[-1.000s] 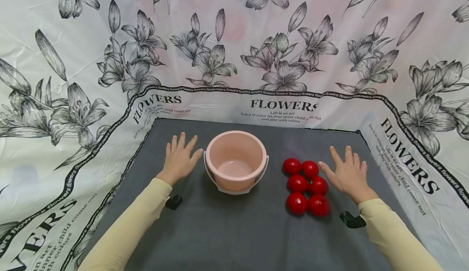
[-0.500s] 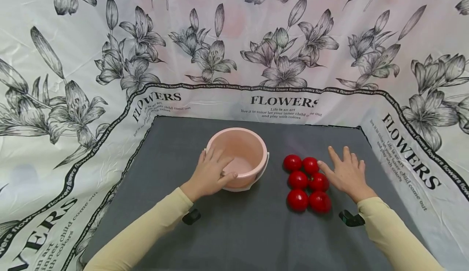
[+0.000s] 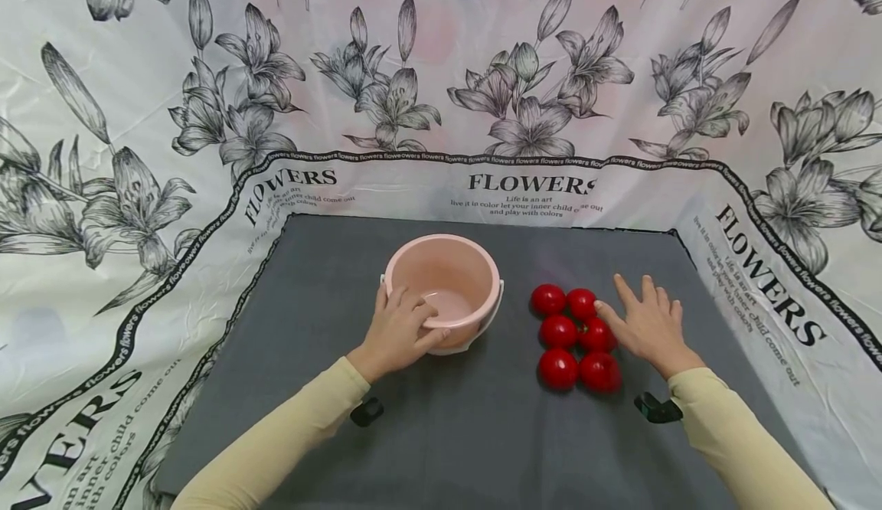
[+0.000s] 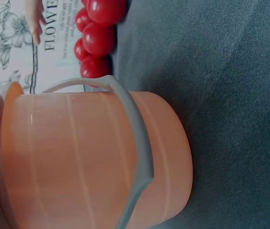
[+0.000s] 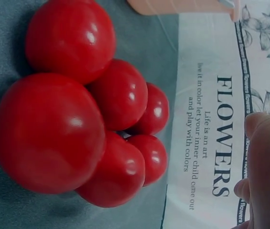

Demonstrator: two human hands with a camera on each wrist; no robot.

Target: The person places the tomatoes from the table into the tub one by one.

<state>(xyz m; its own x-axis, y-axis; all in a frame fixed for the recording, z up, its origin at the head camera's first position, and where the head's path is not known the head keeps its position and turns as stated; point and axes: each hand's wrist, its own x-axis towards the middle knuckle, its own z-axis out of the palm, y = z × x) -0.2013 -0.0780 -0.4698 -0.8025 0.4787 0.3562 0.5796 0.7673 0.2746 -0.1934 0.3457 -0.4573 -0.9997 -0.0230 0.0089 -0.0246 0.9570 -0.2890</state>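
Observation:
A pale pink bucket stands upright on the dark tabletop. My left hand grips its near left rim, fingers curled over into it and thumb on the outside. In the left wrist view the bucket's ribbed side fills the lower left, its pale handle hanging down around it. Several red tomatoes lie bunched in two columns right of the bucket. Beside them, on the right, my right hand hovers with fingers spread, holding nothing. The right wrist view shows the tomatoes close up, touching one another.
Dark grey cloth covers the tabletop. A white sheet printed with lilies and "FLOWERS" rises at the back and both sides. Small black devices sit at the left wrist and right wrist.
My left hand has moved right from beside the bucket onto its near left rim, and its fingers have curled over it. The right hand and the tomatoes stay in place.

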